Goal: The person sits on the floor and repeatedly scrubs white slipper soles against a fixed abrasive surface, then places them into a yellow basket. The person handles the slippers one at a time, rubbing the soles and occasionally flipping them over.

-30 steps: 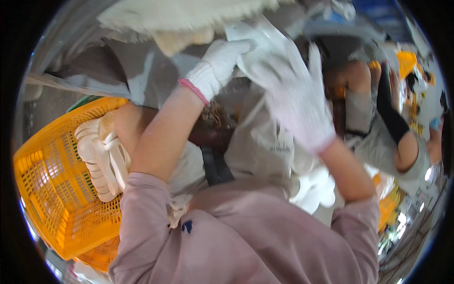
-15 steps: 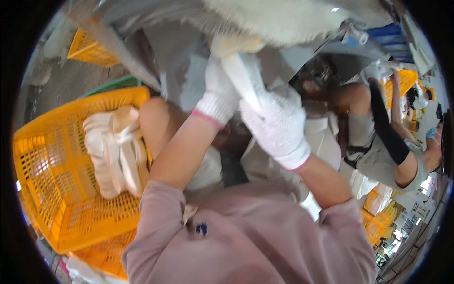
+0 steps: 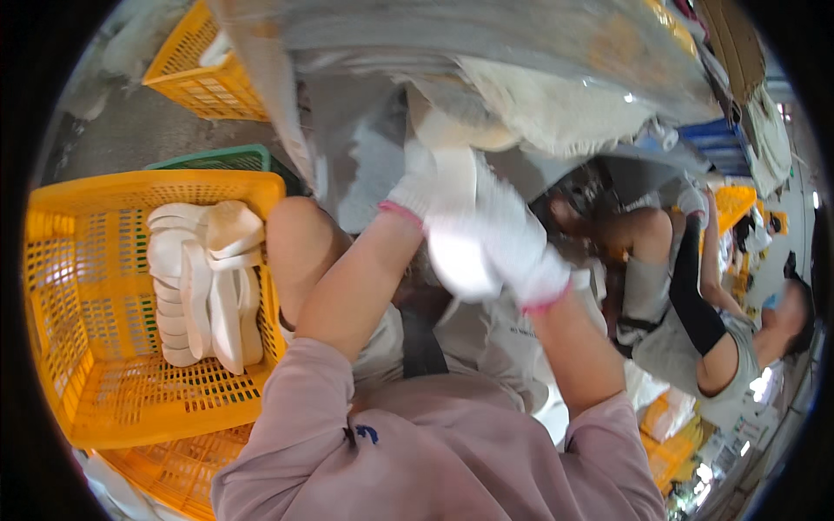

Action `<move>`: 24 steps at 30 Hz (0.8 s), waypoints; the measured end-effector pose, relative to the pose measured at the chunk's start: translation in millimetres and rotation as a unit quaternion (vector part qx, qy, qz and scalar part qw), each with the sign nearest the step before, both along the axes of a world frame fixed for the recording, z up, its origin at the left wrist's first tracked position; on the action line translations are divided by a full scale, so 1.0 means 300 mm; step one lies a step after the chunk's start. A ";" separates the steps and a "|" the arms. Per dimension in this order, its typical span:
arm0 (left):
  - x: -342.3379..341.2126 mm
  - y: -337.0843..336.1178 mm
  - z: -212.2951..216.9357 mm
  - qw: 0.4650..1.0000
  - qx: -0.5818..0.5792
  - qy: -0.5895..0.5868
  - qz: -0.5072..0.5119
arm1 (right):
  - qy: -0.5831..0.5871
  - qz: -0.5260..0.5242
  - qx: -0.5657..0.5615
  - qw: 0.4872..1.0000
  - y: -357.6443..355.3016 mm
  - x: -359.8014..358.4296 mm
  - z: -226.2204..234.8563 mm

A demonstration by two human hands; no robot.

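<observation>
A white shoe sole [image 3: 460, 265], smeared by motion, is gripped between my two hands in the middle of the view. My left hand [image 3: 417, 187], in a white knitted glove with a pink cuff, is closed on the sole's far part. Lower and to the right, my right hand [image 3: 524, 246], gloved alike, closes on its side; motion blurs its fingers. Just beyond my hands a tan, rounded part [image 3: 465, 132] shows under a ragged off-white cloth [image 3: 556, 108]. I cannot make out whether the sole touches it.
On my left stands a yellow plastic crate [image 3: 104, 347] holding several cream soles [image 3: 208, 286]. Behind it are a green crate [image 3: 213, 159] and another yellow crate [image 3: 208, 82]. A dusty grey hood [image 3: 434, 35] spans the far side. To my right another person [image 3: 721, 321] sits working.
The sole has swung lower, toward me, and blurred, with both hands still on it. My view has shifted, showing more of the hood and the crates.
</observation>
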State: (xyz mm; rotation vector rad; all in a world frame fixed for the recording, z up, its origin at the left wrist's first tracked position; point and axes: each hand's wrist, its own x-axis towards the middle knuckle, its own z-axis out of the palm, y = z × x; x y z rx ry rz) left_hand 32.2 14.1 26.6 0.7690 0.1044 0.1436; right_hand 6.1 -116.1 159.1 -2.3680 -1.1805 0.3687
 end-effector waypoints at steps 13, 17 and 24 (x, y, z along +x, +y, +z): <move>-0.010 0.009 -0.134 0.989 0.138 0.026 0.048 | -0.076 -0.241 0.146 0.956 0.023 -0.119 -0.126; -0.025 0.037 -0.087 0.951 -0.268 0.050 -0.147 | -0.071 -0.279 0.190 0.939 0.030 -0.152 -0.129; -0.133 -0.111 -0.075 0.935 -0.347 0.069 0.034 | 0.027 -0.255 0.067 0.964 0.060 -0.130 -0.013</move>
